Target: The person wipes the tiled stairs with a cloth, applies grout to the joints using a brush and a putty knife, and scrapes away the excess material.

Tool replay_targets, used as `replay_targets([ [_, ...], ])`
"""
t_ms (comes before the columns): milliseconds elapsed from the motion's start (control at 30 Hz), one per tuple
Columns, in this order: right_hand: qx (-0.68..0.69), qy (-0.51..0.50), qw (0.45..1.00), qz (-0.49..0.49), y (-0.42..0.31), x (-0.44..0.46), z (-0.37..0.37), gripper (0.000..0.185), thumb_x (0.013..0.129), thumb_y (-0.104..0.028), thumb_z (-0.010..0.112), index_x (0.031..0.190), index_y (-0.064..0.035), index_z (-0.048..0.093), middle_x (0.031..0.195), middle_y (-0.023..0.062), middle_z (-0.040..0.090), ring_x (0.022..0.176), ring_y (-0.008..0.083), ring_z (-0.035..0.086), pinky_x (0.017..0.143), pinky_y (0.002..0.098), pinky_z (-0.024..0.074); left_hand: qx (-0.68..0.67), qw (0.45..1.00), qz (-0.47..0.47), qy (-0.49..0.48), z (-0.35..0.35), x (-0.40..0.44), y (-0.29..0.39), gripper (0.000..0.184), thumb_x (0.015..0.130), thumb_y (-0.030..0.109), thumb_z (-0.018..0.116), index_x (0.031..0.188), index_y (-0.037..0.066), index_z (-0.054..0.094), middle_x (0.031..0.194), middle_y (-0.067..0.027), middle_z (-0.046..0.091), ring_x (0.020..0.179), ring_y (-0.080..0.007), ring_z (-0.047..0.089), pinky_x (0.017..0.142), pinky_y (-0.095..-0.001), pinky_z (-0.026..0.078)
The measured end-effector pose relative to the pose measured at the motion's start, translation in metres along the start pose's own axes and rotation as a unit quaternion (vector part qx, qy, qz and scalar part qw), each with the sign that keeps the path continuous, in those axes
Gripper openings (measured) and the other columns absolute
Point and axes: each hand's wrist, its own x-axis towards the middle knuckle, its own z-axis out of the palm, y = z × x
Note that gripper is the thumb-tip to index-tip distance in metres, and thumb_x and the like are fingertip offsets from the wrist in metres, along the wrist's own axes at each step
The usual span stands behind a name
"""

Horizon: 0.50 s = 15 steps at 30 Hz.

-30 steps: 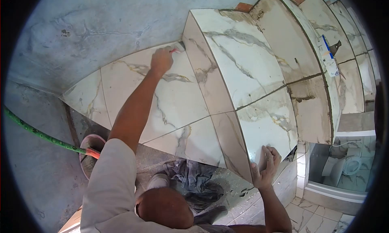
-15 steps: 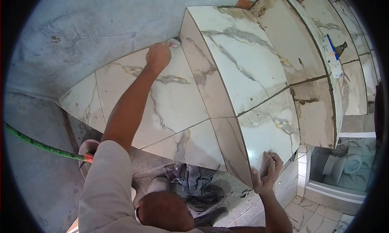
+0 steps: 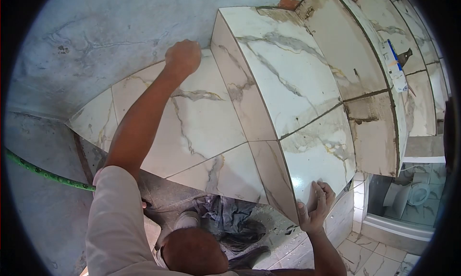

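Note:
My left hand [image 3: 184, 56] is closed in a fist at the back of the lower marble-look step tile [image 3: 201, 115], close against the grey wall. What it holds is hidden behind the fingers. To the right rises a narrow upright riser tile [image 3: 242, 91], topped by the white, grey-veined tread tile [image 3: 288, 69]. My right hand [image 3: 317, 206] rests on the front corner of the nearer tread tile [image 3: 314, 149], fingers bent but apart, thumb by the riser's edge.
More tiled steps climb to the right, with a blue-and-white packet [image 3: 395, 67] and a dark scraper blade [image 3: 405, 58] on one. A green hose [image 3: 48, 173] crosses at left. Dark cloth [image 3: 230, 216] lies below. A toilet [image 3: 417, 193] shows through a doorway at lower right.
My left hand has moved slightly left and up from the corner. The small whitish and red piece seen at its fingers is now out of sight. My right hand has stayed put.

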Motion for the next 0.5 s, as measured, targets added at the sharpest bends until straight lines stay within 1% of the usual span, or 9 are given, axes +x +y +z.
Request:
replay_targets([
  [67, 0.009, 0.001, 1.0, 0.002, 0.0, 0.0, 0.0, 0.065, 0.081, -0.042, 0.07, 0.124, 0.005, 0.054, 0.12, 0.0228, 0.047, 0.108, 0.0354, 0.045, 0.092, 0.0468, 0.0395, -0.019, 1.0, 0.005, -0.012, -0.008, 0.001, 0.004, 0.025, 0.089, 0.015, 0.049, 0.092, 0.001, 0.07, 0.097, -0.0214, 0.068, 0.091, -0.0386, 0.067, 0.078, -0.0467, 0.055],
  [100, 0.015, 0.002, 1.0, 0.001, 0.0, 0.001, 0.0, 0.065, 0.081, -0.042, 0.07, 0.124, 0.0051, 0.054, 0.12, 0.0228, 0.047, 0.108, 0.0354, 0.045, 0.092, 0.0468, 0.0394, -0.018, 1.0, 0.004, -0.012, 0.005, 0.006, 0.001, 0.025, 0.089, 0.015, 0.049, 0.092, 0.001, 0.07, 0.097, -0.0214, 0.068, 0.091, -0.0386, 0.067, 0.078, -0.0467, 0.055],
  [167, 0.013, 0.001, 1.0, -0.001, 0.0, 0.001, 0.001, 0.065, 0.081, -0.042, 0.07, 0.124, 0.005, 0.054, 0.12, 0.0227, 0.047, 0.108, 0.0353, 0.045, 0.092, 0.0467, 0.0393, -0.016, 0.998, 0.048, 0.034, 0.042, 0.021, -0.005, 0.025, 0.089, 0.014, 0.049, 0.095, 0.001, 0.07, 0.097, -0.021, 0.069, 0.094, -0.0379, 0.068, 0.078, -0.0472, 0.055],
  [200, 0.01, 0.001, 1.0, 0.0, -0.001, 0.001, 0.0, 0.065, 0.081, -0.042, 0.07, 0.124, 0.005, 0.054, 0.12, 0.0226, 0.047, 0.107, 0.0353, 0.045, 0.093, 0.0467, 0.0392, -0.018, 0.998, 0.046, 0.035, 0.038, 0.019, -0.004, 0.025, 0.089, 0.014, 0.049, 0.095, 0.001, 0.07, 0.097, -0.021, 0.069, 0.094, -0.0379, 0.068, 0.078, -0.0472, 0.055],
  [267, 0.002, -0.001, 1.0, 0.001, -0.003, 0.002, -0.001, 0.065, 0.082, -0.043, 0.069, 0.123, 0.0051, 0.054, 0.119, 0.0224, 0.047, 0.107, 0.0353, 0.045, 0.092, 0.0467, 0.0391, 0.012, 1.0, 0.015, -0.011, 0.015, 0.014, 0.002, 0.024, 0.089, 0.014, 0.049, 0.093, 0.001, 0.07, 0.095, -0.0211, 0.069, 0.092, -0.0376, 0.067, 0.079, -0.0467, 0.055],
  [333, -0.006, -0.001, 1.0, 0.004, -0.002, 0.003, -0.002, 0.065, 0.082, -0.043, 0.069, 0.123, 0.0051, 0.055, 0.119, 0.0222, 0.048, 0.107, 0.0354, 0.045, 0.092, 0.0468, 0.0391, 0.018, 1.0, 0.016, 0.006, -0.008, 0.014, 0.005, 0.022, 0.088, 0.013, 0.052, 0.092, 0.002, 0.07, 0.094, -0.0214, 0.068, 0.09, -0.0373, 0.067, 0.078, -0.0458, 0.055],
  [400, 0.003, -0.001, 1.0, 0.011, -0.002, 0.002, -0.001, 0.065, 0.081, -0.044, 0.07, 0.122, 0.0051, 0.055, 0.118, 0.0223, 0.048, 0.107, 0.0353, 0.045, 0.091, 0.0466, 0.0393, 0.026, 0.999, 0.016, 0.017, -0.006, 0.02, -0.001, 0.019, 0.087, 0.013, 0.054, 0.09, 0.002, 0.07, 0.092, -0.0217, 0.068, 0.089, -0.037, 0.068, 0.078, -0.0449, 0.055],
  [467, 0.001, 0.001, 1.0, 0.008, -0.002, 0.002, 0.0, 0.065, 0.081, -0.044, 0.07, 0.122, 0.0049, 0.056, 0.118, 0.0224, 0.048, 0.107, 0.0352, 0.045, 0.091, 0.0466, 0.0393, -0.016, 0.994, 0.106, -0.011, 0.019, 0.045, -0.018, 0.013, 0.082, 0.01, 0.062, 0.088, 0.0, 0.068, 0.092, -0.0222, 0.068, 0.085, -0.0359, 0.068, 0.075, -0.0438, 0.055],
  [500, -0.002, 0.002, 1.0, 0.003, -0.001, 0.002, -0.001, 0.065, 0.08, -0.044, 0.07, 0.121, 0.0047, 0.056, 0.118, 0.0224, 0.048, 0.107, 0.0352, 0.045, 0.091, 0.0467, 0.0393, -0.016, 0.994, 0.105, -0.011, 0.034, 0.051, -0.022, 0.013, 0.082, 0.01, 0.062, 0.088, 0.0, 0.068, 0.092, -0.0222, 0.068, 0.085, -0.0359, 0.068, 0.075, -0.0438, 0.055],
])
